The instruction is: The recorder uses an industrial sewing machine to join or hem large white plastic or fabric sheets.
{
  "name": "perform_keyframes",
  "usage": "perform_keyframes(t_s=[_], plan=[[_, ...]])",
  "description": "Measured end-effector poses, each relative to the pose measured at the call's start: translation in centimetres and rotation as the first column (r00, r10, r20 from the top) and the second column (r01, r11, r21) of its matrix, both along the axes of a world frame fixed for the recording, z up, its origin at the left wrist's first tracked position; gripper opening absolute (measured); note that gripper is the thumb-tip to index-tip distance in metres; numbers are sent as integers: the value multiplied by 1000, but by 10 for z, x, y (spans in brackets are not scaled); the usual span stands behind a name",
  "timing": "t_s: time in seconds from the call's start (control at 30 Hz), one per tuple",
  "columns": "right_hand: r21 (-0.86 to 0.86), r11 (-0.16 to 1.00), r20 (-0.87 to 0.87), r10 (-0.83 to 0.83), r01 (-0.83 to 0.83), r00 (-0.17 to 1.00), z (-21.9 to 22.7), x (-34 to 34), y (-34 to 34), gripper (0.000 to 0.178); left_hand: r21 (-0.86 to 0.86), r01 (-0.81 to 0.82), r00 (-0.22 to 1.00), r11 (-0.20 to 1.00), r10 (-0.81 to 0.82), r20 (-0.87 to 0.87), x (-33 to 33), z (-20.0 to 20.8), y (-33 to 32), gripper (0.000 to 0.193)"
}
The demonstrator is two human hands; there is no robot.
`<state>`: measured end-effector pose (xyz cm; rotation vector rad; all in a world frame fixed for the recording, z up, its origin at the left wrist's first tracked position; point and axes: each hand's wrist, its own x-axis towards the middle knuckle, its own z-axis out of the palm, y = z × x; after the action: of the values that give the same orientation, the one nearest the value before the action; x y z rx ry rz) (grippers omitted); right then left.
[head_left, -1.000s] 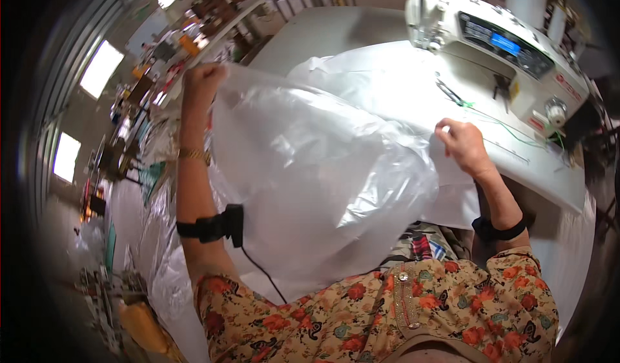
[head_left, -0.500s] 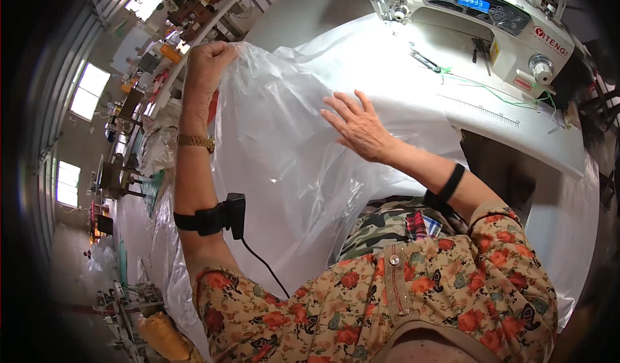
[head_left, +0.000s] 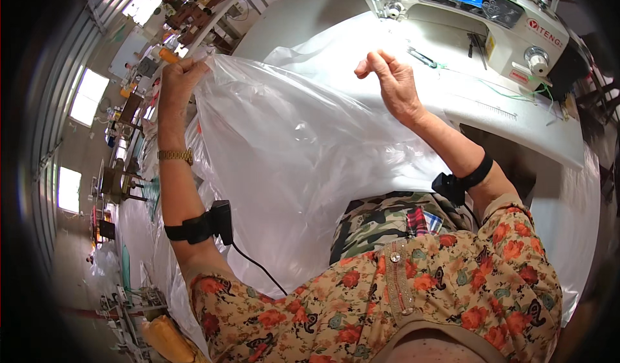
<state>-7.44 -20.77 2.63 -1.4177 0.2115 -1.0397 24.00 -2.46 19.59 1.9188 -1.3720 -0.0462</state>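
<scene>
A large sheet of clear plastic film [head_left: 278, 131] hangs in loose folds between my arms, from the table down over my lap. At the far left, my left hand [head_left: 183, 79] is closed on a gathered upper corner of the film and holds it up. My right hand [head_left: 392, 82] is raised over the pale table at the right, its fingers curled in and closed. Whether a bit of film is caught in those fingers I cannot make out. Just beyond it stands a white sewing machine [head_left: 516, 50], whose needle area [head_left: 392, 9] is brightly lit.
Thread snips [head_left: 422, 57] lie on the sewing table [head_left: 478, 98] under the machine arm, with loose green thread [head_left: 497, 87] trailing to the right. A dark opening [head_left: 497, 150] shows below the table's near edge. More film [head_left: 132, 231] and workshop equipment fill the left.
My left hand has drawn the film's corner left and slightly down, stretching the film. My right hand has moved right and up, its spread fingers now curled closed.
</scene>
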Motion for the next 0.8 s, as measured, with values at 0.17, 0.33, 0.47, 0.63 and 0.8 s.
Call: perform_keyframes(t_s=[0.17,0.33,0.47,0.63,0.8], plan=[[-843,507,-55,-414,180,909,-26,15,42,79,43,16,995,999,-21,102,-57,17,-15,28],[-931,313,-55,-626,186,778,-56,39,56,64,4,122,992,993,-122,23,-100,29,-22,34],[-861,381,44,-605,338,795,-38,30,36,11,-37,98,993,994,-95,72,-101,39,-20,33],[-111,992,117,-48,61,992,9,-16,51,15,4,59,998,998,-59,-21,-74,31,-18,32],[-58,978,375,-167,202,912,13,-42,41,15,-30,101,993,994,-102,-59,-72,12,-32,33]])
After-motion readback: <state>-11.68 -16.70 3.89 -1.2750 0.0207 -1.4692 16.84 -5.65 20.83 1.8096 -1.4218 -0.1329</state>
